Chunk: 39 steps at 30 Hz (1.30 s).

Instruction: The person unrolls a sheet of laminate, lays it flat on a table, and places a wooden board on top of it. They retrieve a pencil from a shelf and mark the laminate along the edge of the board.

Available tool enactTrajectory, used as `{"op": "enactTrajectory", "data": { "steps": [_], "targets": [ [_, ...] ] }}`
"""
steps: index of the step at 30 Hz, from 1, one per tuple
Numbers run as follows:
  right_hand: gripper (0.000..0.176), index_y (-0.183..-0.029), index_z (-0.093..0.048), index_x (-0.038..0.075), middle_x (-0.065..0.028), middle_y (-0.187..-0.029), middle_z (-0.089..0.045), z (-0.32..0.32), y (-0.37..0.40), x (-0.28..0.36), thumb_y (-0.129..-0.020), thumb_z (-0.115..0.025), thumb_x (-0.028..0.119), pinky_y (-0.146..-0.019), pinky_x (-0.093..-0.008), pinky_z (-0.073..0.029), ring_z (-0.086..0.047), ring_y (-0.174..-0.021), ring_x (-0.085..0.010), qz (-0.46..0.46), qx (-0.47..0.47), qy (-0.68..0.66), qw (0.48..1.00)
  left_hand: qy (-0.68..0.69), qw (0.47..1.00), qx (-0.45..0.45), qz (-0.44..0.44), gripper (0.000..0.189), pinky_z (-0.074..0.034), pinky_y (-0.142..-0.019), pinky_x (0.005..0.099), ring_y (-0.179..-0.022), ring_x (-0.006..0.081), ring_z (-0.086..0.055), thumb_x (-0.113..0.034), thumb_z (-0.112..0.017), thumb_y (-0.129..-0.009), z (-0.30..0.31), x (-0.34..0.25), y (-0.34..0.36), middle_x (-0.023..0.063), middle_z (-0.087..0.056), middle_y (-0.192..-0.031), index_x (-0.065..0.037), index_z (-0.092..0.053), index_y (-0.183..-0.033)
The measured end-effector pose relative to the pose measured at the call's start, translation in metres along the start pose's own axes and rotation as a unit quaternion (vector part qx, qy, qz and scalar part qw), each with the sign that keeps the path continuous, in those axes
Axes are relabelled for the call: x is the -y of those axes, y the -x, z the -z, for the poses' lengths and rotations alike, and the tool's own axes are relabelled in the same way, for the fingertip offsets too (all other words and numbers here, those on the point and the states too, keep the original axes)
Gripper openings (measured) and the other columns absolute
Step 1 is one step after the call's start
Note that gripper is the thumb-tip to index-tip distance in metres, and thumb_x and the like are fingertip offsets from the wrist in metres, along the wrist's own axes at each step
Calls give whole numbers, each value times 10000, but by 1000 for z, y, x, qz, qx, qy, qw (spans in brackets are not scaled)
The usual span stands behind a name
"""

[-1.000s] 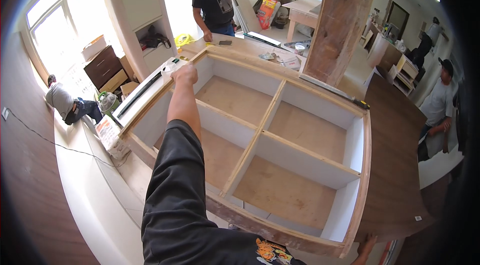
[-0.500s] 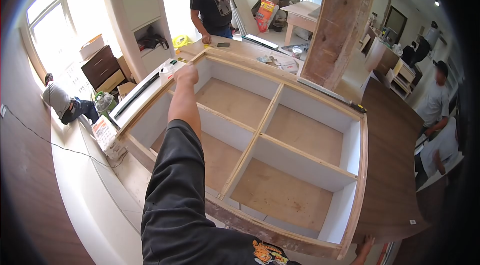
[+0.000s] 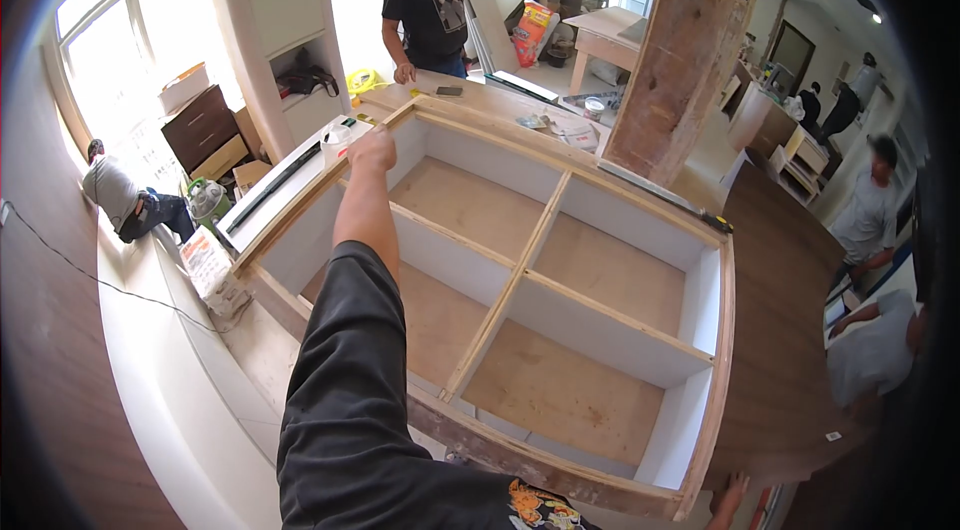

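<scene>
A large wooden frame [image 3: 722, 330] with white inner sides and four compartments lies in front of me. My left hand [image 3: 372, 148] is closed around its upper left edge, the arm stretched out across the frame. At the lower right, my right hand [image 3: 735, 492] holds the lower edge of a curved dark brown sheet [image 3: 780, 330], beside the frame's near right corner. Its fingertips lie against the sheet, and the rest of the hand is partly cut off by the bottom of the view.
A person in a black shirt [image 3: 428, 15] stands behind the workbench [image 3: 470, 95]. A tall wooden box [image 3: 675, 70] stands beyond the frame. Another person [image 3: 125, 195] bends at the left; more people [image 3: 868, 205] are at the right. A tape measure [image 3: 717, 222] touches the frame's right corner.
The view has shifted slightly. At the right, the people have changed posture, and the nearest one has leaned lower. Both of my hands have stayed in place.
</scene>
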State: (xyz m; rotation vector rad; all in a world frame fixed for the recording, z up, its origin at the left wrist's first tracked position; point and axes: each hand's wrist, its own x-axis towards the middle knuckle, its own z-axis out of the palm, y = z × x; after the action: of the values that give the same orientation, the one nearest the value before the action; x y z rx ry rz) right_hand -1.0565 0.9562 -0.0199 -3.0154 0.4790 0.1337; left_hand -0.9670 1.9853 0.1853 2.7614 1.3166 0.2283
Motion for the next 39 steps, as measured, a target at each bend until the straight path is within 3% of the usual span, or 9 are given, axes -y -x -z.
{"op": "enactTrajectory", "data": {
  "steps": [11,20,23,24,25,27,30,33,39],
  "targets": [
    [758,-1353,-507,-13,-187,-1512,-348,-7,-15,-16,-664,-808,79,-1174,-394,-271,-243,-1437,-368,42,-7,59,997,-15,1000,-13,-1,409,-488,-969,429,-1211,301,-583,-156,-416,-960,4,-8,5,151,-605,-1306,-113,-511,-1356],
    [766,-1354,-505,-13,-203,-1487,-380,-5,-15,-14,-666,-823,95,-1174,-412,-272,-256,-1421,-408,38,0,47,998,-37,997,71,-7,413,-473,-983,453,-1233,294,-571,-147,-469,-933,29,-13,13,100,-586,-1351,-146,-578,-1331],
    [697,-1351,-509,-27,-199,-1498,-375,10,0,7,-671,-653,-79,-1176,-424,-259,-255,-1427,-388,5,23,17,1000,-25,998,38,38,385,-450,-1000,487,-1252,299,-556,-170,-475,-931,17,-10,-4,101,-579,-1361,-154,-619,-1288],
    [676,-1349,-510,-28,-201,-1488,-389,17,-3,17,-692,-668,-53,-1172,-417,-268,-265,-1423,-387,14,35,39,999,-85,996,27,5,390,-436,-996,509,-1263,307,-546,-188,-466,-937,41,-18,21,111,-577,-1362,-140,-608,-1297],
    [657,-1347,-512,-28,-203,-1477,-404,19,-1,13,-714,-684,-27,-1168,-411,-277,-274,-1419,-385,15,53,70,996,-28,998,-56,22,383,-439,-980,514,-1258,301,-551,-199,-467,-937,6,-10,-11,116,-582,-1355,-133,-619,-1282],
    [628,-1348,-520,-10,-189,-1471,-418,5,-9,-8,-750,-709,12,-1160,-400,-295,-303,-1406,-382,93,12,97,991,-12,999,33,-1,375,-455,-970,475,-1241,295,-565,-180,-509,-924,29,-21,-10,116,-594,-1339,-130,-622,-1277],
    [588,-1348,-526,1,-170,-1476,-417,13,-5,6,-785,-694,18,-1156,-398,-303,-325,-1393,-386,27,33,58,997,-29,999,20,-8,375,-462,-989,459,-1246,287,-563,-142,-524,-911,62,-40,15,101,-591,-1347,-119,-626,-1272],
    [596,-1349,-524,-5,-159,-1482,-413,18,-1,14,-779,-701,3,-1157,-397,-302,-317,-1401,-379,9,26,21,999,-61,998,19,-11,402,-466,-990,461,-1260,282,-553,-144,-519,-916,32,-30,-22,94,-576,-1367,-141,-597,-1311],
    [624,-1356,-525,20,-168,-1490,-393,7,-3,8,-764,-721,2,-1152,-407,-310,-308,-1404,-384,8,42,43,998,-38,998,41,4,439,-481,-979,460,-1269,278,-546,-140,-524,-914,31,-30,10,88,-563,-1383,-141,-558,-1351]
  ]
}}
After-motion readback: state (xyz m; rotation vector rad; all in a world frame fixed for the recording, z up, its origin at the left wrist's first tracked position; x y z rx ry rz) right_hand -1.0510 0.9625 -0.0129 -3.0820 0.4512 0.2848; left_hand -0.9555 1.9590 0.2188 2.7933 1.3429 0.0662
